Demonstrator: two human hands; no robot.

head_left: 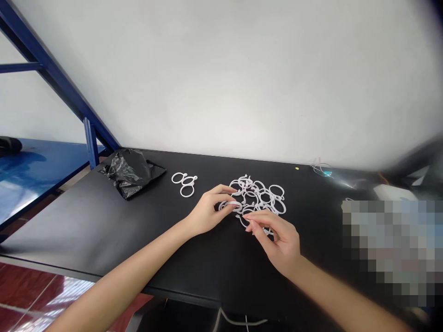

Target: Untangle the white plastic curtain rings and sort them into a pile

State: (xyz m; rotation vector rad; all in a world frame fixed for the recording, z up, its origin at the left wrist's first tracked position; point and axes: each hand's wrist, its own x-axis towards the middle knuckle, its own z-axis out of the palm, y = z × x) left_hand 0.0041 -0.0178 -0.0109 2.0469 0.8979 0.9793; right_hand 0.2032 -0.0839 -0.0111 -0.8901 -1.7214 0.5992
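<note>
A loose pile of white plastic rings (266, 197), each with a small knob or clip, lies on the black table (194, 267). At the pile's left side, my left hand (209, 211) has its thumb and fingers closed on a white ring (231, 203). My right hand (280, 240) is at the pile's near edge, thumb and index finger pinched on the open-looking part of another white ring (243, 222). The fingertips partly hide that ring. A few separate white rings (187, 190) lie left of the pile, beyond my left hand.
A crumpled black plastic bag (133, 170) lies at the back left, near a blue metal frame (65, 90). Clear wrapping or wire (321, 169) rests at the back right. A pixelated patch covers the right side. Behind the table stands a white wall (242, 83).
</note>
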